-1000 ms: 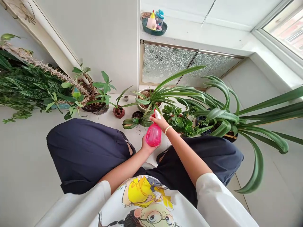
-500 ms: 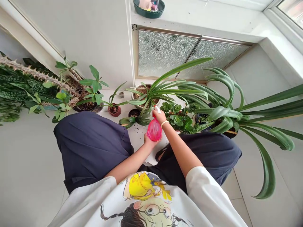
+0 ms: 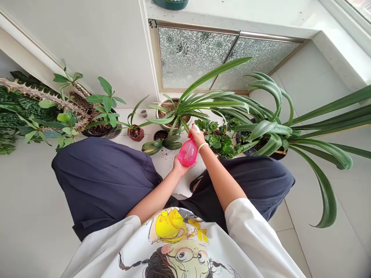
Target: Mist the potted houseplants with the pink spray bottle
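Observation:
A pink translucent spray bottle (image 3: 188, 153) with a white and red head is held between both my hands, over the floor in front of me. My left hand (image 3: 181, 166) cups its rounded base from below. Around the neck and spray head my right hand (image 3: 198, 138) is closed, a pale band on its wrist. Just beyond the bottle stands a long-leaved plant (image 3: 181, 110) in a white pot (image 3: 160, 114). A small dark pot (image 3: 162, 135) with broad, speckled leaves sits to the left of my hands. Right of them grows a leafy succulent (image 3: 218, 139).
Spiny-stemmed plants (image 3: 98, 112) crowd the left side, near a small reddish pot (image 3: 135, 133). A large strap-leaved plant (image 3: 272, 129) spreads on the right. Behind are patterned glass cabinet doors (image 3: 197, 54) under a white ledge (image 3: 232, 13) with a green dish (image 3: 171, 4).
The view has shifted, so the plants and ledge sit slightly higher and further left. Both my hands keep their hold on the spray bottle, which appears slightly more tilted.

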Motion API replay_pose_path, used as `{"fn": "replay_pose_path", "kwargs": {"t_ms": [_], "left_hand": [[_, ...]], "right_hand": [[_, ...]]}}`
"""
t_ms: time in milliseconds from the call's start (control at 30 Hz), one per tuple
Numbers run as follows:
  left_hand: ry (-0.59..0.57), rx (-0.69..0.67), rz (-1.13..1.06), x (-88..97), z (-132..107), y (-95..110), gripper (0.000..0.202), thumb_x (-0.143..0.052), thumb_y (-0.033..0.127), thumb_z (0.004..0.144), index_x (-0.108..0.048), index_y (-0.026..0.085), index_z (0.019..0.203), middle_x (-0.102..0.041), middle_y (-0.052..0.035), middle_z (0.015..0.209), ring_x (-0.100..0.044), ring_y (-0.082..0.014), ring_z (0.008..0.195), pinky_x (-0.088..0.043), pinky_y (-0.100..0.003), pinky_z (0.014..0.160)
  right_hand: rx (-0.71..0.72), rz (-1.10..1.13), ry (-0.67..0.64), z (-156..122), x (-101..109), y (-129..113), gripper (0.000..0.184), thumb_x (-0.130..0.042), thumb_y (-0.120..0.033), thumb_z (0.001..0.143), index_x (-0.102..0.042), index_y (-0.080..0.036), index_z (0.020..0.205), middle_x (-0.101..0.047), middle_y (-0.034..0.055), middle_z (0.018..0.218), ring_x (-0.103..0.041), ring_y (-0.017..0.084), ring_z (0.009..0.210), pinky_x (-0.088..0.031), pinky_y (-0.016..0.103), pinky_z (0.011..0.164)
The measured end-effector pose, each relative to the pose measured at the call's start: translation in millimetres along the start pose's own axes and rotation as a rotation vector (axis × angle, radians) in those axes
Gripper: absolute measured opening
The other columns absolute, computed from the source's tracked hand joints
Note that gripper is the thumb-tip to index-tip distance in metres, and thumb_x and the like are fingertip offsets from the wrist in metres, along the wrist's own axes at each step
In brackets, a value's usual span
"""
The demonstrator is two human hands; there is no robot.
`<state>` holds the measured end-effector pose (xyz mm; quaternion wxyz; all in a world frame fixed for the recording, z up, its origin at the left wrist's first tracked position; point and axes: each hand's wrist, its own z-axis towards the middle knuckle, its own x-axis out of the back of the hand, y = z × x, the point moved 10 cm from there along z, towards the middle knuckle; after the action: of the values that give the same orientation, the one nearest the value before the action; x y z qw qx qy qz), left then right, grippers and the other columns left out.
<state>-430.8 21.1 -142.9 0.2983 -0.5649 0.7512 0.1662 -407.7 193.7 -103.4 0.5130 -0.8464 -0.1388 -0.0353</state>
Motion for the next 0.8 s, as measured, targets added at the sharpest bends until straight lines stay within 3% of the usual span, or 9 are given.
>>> {"fn": "replay_pose_path", "kwargs": {"t_ms": [200, 333, 500, 667, 800], "left_hand": [[0.040, -0.080, 0.029, 14.1, 8, 10, 0.054, -0.046, 0.046, 0.090, -0.060, 0.017, 0.133, -0.068, -0.0195, 0.120, -0.066, -0.0334, 0.099, -0.051, -0.050, 0.086], [0.034, -0.061, 0.039, 14.6, 6, 10, 0.053, -0.048, 0.045, 0.089, -0.061, 0.017, 0.132, -0.068, -0.0191, 0.117, -0.066, -0.0337, 0.098, -0.051, -0.051, 0.087], [0.054, -0.068, 0.059, 15.0, -1, 12, 0.051, -0.044, 0.047, 0.090, -0.062, 0.017, 0.127, -0.068, -0.0194, 0.114, -0.066, -0.0347, 0.095, -0.053, -0.052, 0.081], [0.067, -0.052, 0.040, 15.2, -6, 13, 0.049, -0.045, 0.044, 0.091, -0.063, 0.016, 0.127, -0.069, -0.0187, 0.111, -0.067, -0.0354, 0.097, -0.053, -0.052, 0.084], [0.047, -0.029, 0.012, 13.4, -6, 8, 0.049, -0.046, 0.043, 0.090, -0.063, 0.016, 0.127, -0.069, -0.0185, 0.110, -0.067, -0.0340, 0.096, -0.053, -0.051, 0.084]], "right_hand": [[0.017, 0.123, -0.013, -8, -2, -2, 0.019, -0.063, -0.040, 0.072, -0.056, -0.022, 0.070, -0.058, -0.0011, 0.066, -0.055, 0.014, 0.063, -0.052, 0.031, 0.067], [0.056, 0.136, -0.072, -13, -6, -9, 0.022, -0.065, -0.041, 0.073, -0.057, -0.022, 0.068, -0.060, -0.0003, 0.067, -0.057, 0.014, 0.066, -0.052, 0.031, 0.069], [-0.032, 0.237, -0.009, -18, -4, -3, 0.017, -0.066, -0.034, 0.073, -0.055, -0.022, 0.068, -0.054, -0.0032, 0.058, -0.049, 0.012, 0.056, -0.049, 0.030, 0.063], [0.036, 0.166, -0.080, -20, -13, -12, 0.020, -0.065, -0.036, 0.073, -0.055, -0.021, 0.065, -0.058, -0.0021, 0.062, -0.055, 0.012, 0.062, -0.047, 0.027, 0.065], [-0.028, 0.203, -0.098, -21, -17, -7, 0.014, -0.064, -0.030, 0.069, -0.053, -0.022, 0.069, -0.052, -0.0044, 0.058, -0.049, 0.011, 0.057, -0.045, 0.027, 0.060]]}}
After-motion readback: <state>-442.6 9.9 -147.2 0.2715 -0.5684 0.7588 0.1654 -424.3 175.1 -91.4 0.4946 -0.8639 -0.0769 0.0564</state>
